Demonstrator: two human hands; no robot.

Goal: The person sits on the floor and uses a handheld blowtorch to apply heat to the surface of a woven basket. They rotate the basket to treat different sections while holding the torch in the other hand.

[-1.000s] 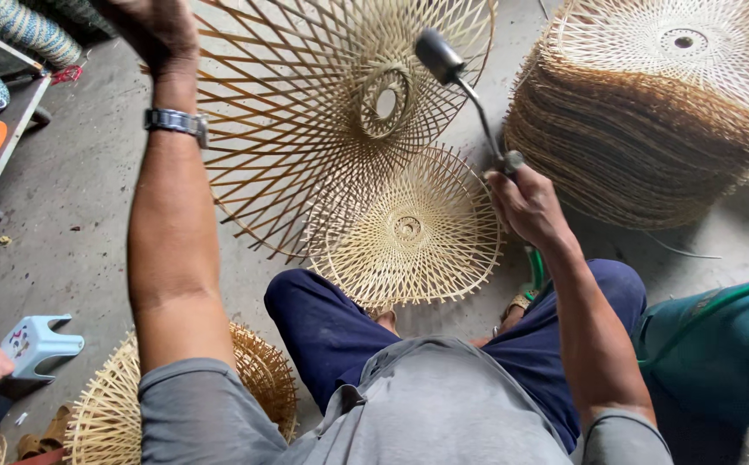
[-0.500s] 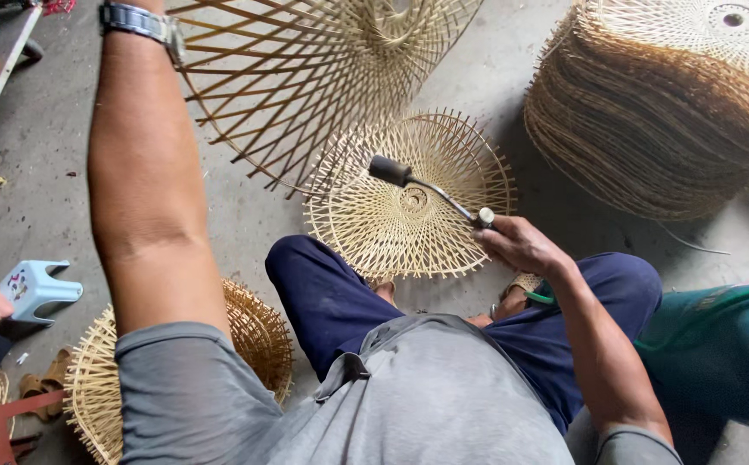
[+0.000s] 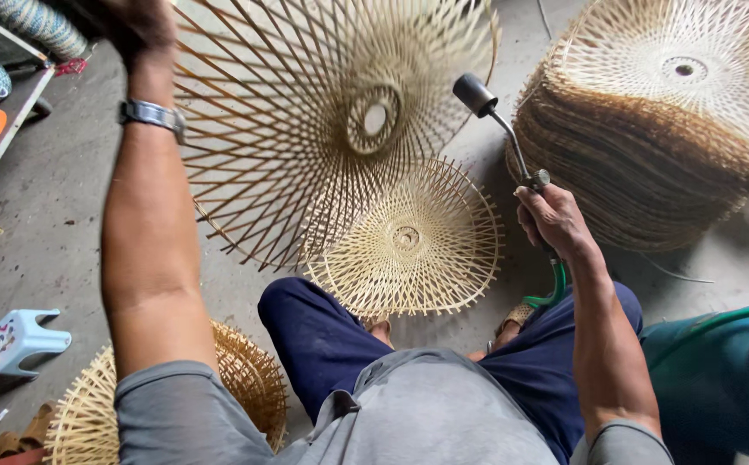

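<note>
The right hand (image 3: 553, 220) is clenching the handle of a gas torch (image 3: 502, 125), whose bent metal neck is rising to a black nozzle that is pointing up toward the open-weave bamboo frame (image 3: 323, 112). A green hose (image 3: 555, 288) is trailing down from under the fist, past the knee. The left hand (image 3: 137, 26), blurred at the top edge, is gripping the rim of that large frame and holding it tilted in the air, its central ring facing the camera; a wristwatch (image 3: 155, 114) is sitting on that wrist. Below the raised frame, a smaller woven bamboo disc (image 3: 409, 241) is lying on the concrete floor (image 3: 38, 232) just in front of the person's knees. To the right, a tall stack of finished woven frames (image 3: 658, 120) is standing. Another woven piece (image 3: 245, 379) is resting beside the left thigh, with a small blue stool (image 3: 21, 338) nearby.
</note>
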